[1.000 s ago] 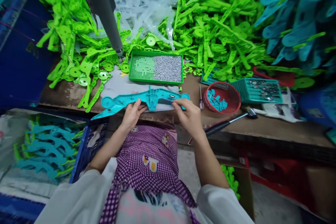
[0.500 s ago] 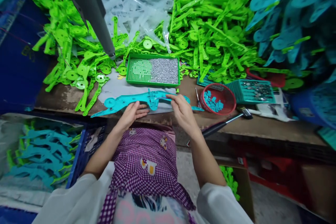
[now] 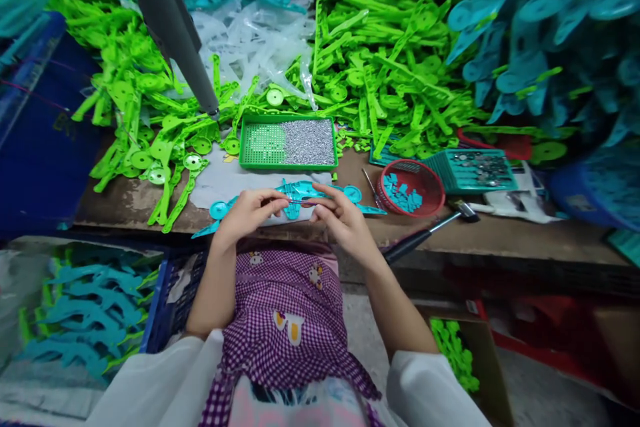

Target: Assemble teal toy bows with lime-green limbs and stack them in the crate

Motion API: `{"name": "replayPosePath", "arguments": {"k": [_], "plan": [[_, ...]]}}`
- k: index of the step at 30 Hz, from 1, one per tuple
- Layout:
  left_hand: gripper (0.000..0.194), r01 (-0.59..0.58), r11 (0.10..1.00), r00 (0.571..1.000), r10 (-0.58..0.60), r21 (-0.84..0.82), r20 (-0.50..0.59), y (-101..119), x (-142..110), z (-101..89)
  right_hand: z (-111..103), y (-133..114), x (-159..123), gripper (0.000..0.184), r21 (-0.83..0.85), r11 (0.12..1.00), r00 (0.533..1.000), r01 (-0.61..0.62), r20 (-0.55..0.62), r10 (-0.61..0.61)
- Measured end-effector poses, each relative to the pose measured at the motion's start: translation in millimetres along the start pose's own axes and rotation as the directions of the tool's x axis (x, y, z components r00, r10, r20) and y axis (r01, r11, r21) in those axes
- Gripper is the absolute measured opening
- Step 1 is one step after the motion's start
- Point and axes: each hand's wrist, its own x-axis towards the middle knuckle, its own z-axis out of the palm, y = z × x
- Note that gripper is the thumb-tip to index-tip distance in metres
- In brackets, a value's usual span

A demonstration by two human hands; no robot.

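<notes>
A long teal plastic part (image 3: 303,188) with round discs towards its ends lies across a pale cloth (image 3: 205,188) at the bench's front edge. Above its middle, a thin dark rod or wire (image 3: 302,202) runs between my hands. My left hand (image 3: 253,213) pinches the left end of it between thumb and fingertips. On the other side, my right hand (image 3: 345,217) has thumb and fingers closed about its right end. Both hands cover stretches of the teal part. The thin piece is too small to name exactly.
Behind the cloth stands a green tray (image 3: 245,163) of small metal pins. To the right are a red basket (image 3: 437,203) of teal pieces, a hammer (image 3: 425,237) and teal trays (image 3: 443,170). A grey power driver (image 3: 183,37) hangs at left. Lime-green parts (image 3: 400,67) heap behind.
My left hand has risen from the teal part's lower edge and now pinches the thin piece. My right hand has turned, its thumb now showing. The view has shifted slightly.
</notes>
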Motion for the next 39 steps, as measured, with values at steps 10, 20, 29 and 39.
{"name": "replayPosePath", "arguments": {"k": [10, 20, 29, 39], "plan": [[0.016, -0.085, 0.996, 0.991, 0.085, -0.011, 0.099, 9.7, 36.6, 26.9, 0.4, -9.6, 1.4, 0.025, -0.381, 0.925, 0.986, -0.003, -0.154, -0.060], [0.022, 0.539, 0.641, 0.829, -0.519, -0.547, 0.209, -47.6, -17.8, 4.6, 0.1, 37.6, 38.3, 0.024, -0.505, 0.862, 0.970, 0.050, -0.180, -0.162], [0.007, 0.361, 0.572, 0.884, -0.463, -0.736, 0.073, -41.5, -9.3, 19.5, -1.9, 52.0, 29.4, 0.023, -0.449, 0.888, 0.960, 0.104, -0.186, -0.207], [0.022, 0.214, 0.700, 0.968, -0.243, -0.681, 0.054, -56.6, 11.5, 25.0, -3.0, 25.8, 20.6, 0.018, -0.609, 0.792, 0.964, 0.050, -0.178, -0.199]]}}
